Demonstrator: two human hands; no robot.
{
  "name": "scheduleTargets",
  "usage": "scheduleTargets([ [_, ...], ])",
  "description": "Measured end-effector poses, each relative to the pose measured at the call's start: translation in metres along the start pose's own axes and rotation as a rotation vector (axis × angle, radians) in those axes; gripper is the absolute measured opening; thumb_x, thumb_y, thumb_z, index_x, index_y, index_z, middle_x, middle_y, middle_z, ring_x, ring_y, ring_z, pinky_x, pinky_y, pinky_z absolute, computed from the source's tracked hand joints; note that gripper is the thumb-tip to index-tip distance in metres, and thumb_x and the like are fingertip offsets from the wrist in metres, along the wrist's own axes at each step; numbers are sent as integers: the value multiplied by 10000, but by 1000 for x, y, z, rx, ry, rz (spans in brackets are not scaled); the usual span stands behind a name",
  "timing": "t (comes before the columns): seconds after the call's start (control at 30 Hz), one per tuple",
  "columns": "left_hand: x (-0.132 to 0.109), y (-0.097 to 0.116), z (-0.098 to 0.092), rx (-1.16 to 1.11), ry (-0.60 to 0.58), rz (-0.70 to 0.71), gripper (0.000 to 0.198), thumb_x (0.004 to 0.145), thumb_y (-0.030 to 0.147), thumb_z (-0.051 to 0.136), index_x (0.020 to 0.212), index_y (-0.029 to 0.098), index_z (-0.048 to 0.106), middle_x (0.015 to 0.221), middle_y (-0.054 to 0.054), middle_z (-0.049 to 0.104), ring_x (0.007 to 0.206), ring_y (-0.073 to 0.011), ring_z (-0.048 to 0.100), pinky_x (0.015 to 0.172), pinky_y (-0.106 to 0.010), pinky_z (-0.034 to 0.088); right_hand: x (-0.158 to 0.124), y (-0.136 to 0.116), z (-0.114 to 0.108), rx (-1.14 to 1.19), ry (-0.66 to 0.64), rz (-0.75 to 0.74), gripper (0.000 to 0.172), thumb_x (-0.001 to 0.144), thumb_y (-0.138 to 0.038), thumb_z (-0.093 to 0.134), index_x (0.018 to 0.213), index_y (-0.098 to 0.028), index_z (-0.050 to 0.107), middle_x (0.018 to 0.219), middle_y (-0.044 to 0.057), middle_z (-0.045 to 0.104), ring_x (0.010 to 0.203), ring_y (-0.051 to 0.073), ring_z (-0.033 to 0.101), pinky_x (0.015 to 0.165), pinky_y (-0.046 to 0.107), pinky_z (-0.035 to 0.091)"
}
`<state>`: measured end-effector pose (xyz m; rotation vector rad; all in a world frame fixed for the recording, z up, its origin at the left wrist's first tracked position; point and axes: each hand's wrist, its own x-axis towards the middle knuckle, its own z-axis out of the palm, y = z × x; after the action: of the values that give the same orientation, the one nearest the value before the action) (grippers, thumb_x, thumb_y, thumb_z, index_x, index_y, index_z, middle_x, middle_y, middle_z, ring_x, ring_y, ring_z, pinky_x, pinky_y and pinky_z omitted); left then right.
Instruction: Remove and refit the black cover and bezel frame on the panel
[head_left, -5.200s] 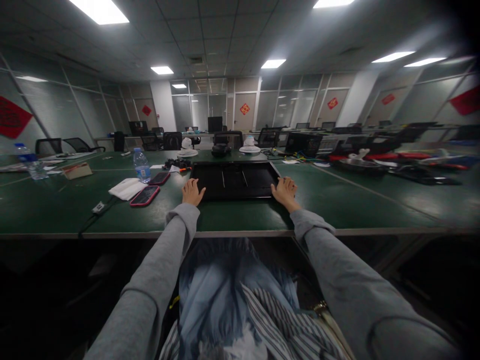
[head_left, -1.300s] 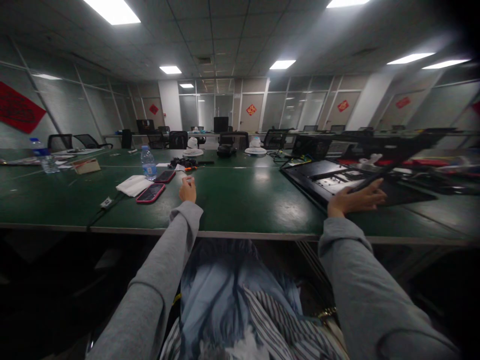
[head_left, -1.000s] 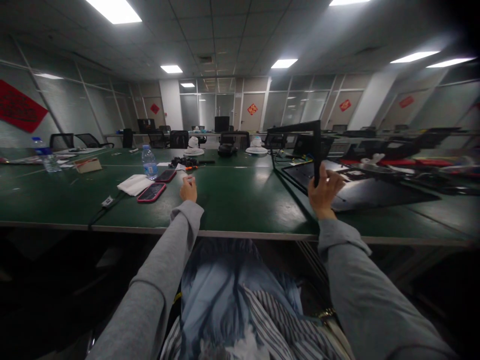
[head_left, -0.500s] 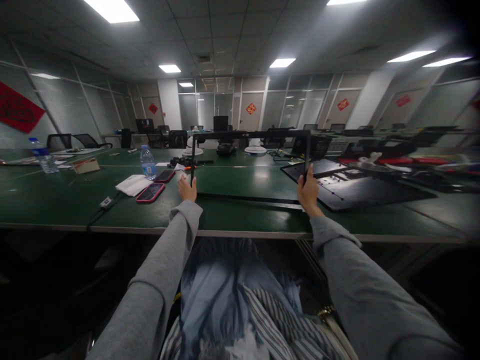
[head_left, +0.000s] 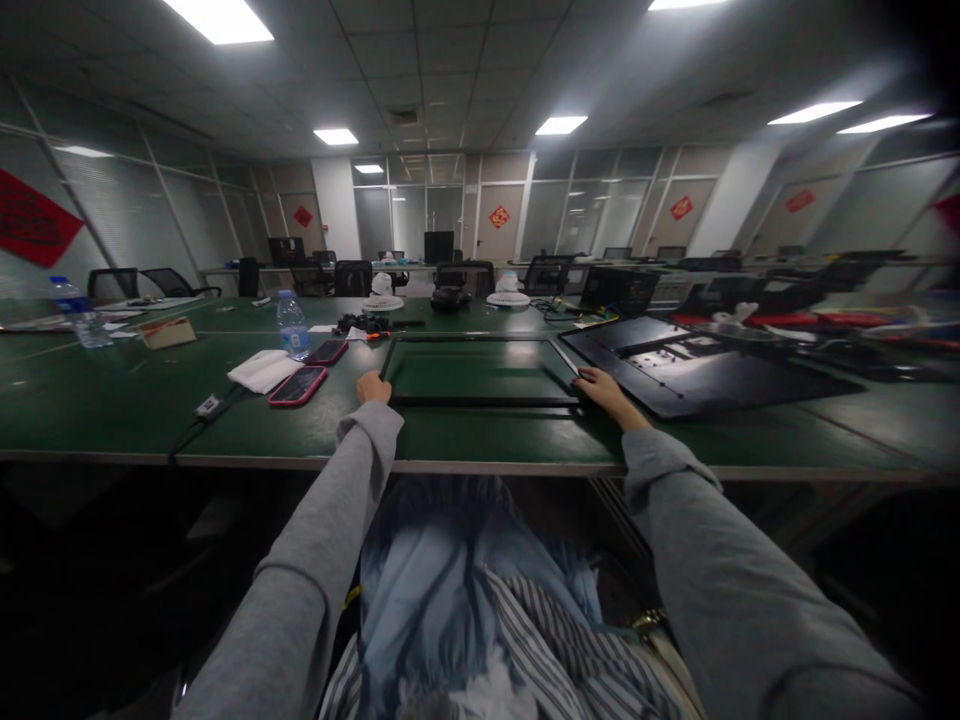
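Note:
A thin black rectangular frame (head_left: 480, 402) lies nearly flat, low over the green table (head_left: 495, 438); whether it rests on the surface I cannot tell. My left hand (head_left: 373, 387) is closed around its left side. On the opposite side, my right hand (head_left: 602, 390) grips the bar, with thumb and fingers at the edge. Through the frame's opening the green tabletop shows. Just right of my right hand lies a large dark panel (head_left: 697, 388) with a glossy surface and small fittings along it.
Left of the frame are a pink-edged phone (head_left: 298, 386), a second phone (head_left: 328, 352), white tissue (head_left: 262, 371) and a water bottle (head_left: 293, 330). A cable connector (head_left: 208, 406) lies nearer the table edge. Two white fan-like devices (head_left: 382, 294) stand farther back. Far left are another bottle (head_left: 84, 315) and a small box (head_left: 167, 333).
The frame has tipped from upright to nearly flat, its upper bar coming down toward the table. Both hands stayed on its sides, and my right hand lowered and turned inward.

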<state>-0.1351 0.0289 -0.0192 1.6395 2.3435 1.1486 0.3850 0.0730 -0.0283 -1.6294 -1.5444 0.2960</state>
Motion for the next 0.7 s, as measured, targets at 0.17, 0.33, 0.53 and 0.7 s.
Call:
scheduleTargets([
  [0.17,3,4,3,34,-29,19,294,843,242,597,1083,204,763,1104,-158,744,1098,-303,672,920,-405,506,4,6,5,-111,-40,1,435,840,-174,538,1265,-131,621,1283,134,656,1225,228,590,1049,397,444],
  [0.33,4,7,6,47,-54,7,329,875,257,583,1164,232,738,1167,-104,738,1135,-257,655,937,-339,489,5,10,5,-287,-34,19,440,884,-245,518,1305,-172,623,1313,130,644,1256,276,572,1056,438,435],
  [0.53,1,10,3,29,-60,-6,361,896,226,561,1221,215,716,1242,-95,711,1170,-242,636,963,-322,469,7,9,2,-254,-61,10,469,849,-209,540,1308,-178,632,1246,92,687,1195,239,616,1032,387,464],
  [0.7,-2,15,-1,55,-77,66,382,887,197,552,1234,206,712,1258,-89,705,1177,-234,625,1001,-319,441,8,9,0,-240,7,3,413,855,-218,518,1227,-161,689,1154,114,714,1099,236,650,970,368,491],
])
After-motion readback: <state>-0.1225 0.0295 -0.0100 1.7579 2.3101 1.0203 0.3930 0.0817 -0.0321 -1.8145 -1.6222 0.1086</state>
